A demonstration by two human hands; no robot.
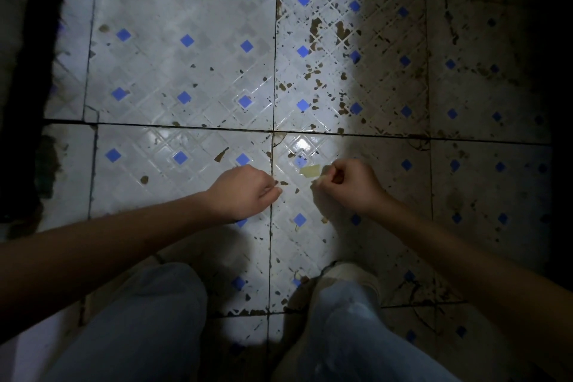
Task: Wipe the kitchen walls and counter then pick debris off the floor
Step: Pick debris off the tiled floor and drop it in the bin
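Observation:
I look straight down at a white tiled floor (186,71) with small blue diamonds and many brown stains. A pale yellowish scrap of debris (310,170) lies on the tile between my hands. My right hand (350,186) is curled just right of it, fingertips pinched on a small pale piece at the scrap's lower edge. My left hand (245,192) rests on the floor left of the grout line, fingers drawn together near small brown flecks (283,183); whether it holds anything is hidden.
My knees in light trousers (148,319) fill the bottom of the view, with a pale shoe (350,276) on the right. A dark edge (28,71) runs along the left side. The right part of the floor lies in shadow.

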